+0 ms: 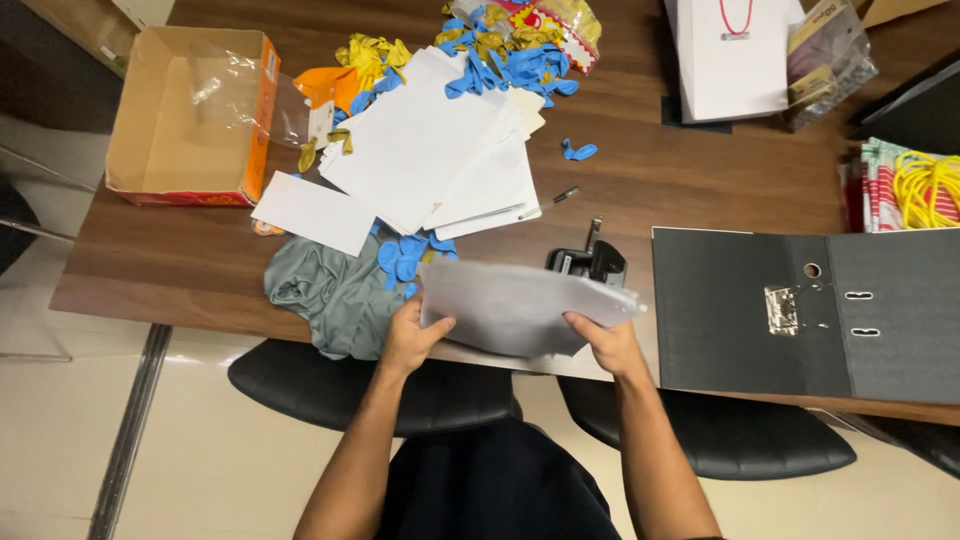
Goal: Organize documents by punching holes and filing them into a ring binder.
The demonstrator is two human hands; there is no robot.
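Two bare hands, left hand (410,340) and right hand (610,345), each pinch an end of a blurred sheaf of white papers (520,308) between thumb and fingers, above the near edge of a wooden desk (700,170), between a grey cloth (335,290) and an open black binder (800,310), with a black hole punch (590,262) just behind.

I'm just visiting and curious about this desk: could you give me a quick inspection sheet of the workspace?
Surface: dark wooden table, crowded.
Job's things: stack of white sheets, blurred, held over the near edge; black hole punch behind it; open black ring binder to the right.
Clutter: loose white papers, blue and yellow balloons, empty cardboard box, grey cloth, pen.
Hands: left hand and right hand grip the stack's ends.
Cables: coiled yellow cord.
Surroundings: black chairs, pale floor.
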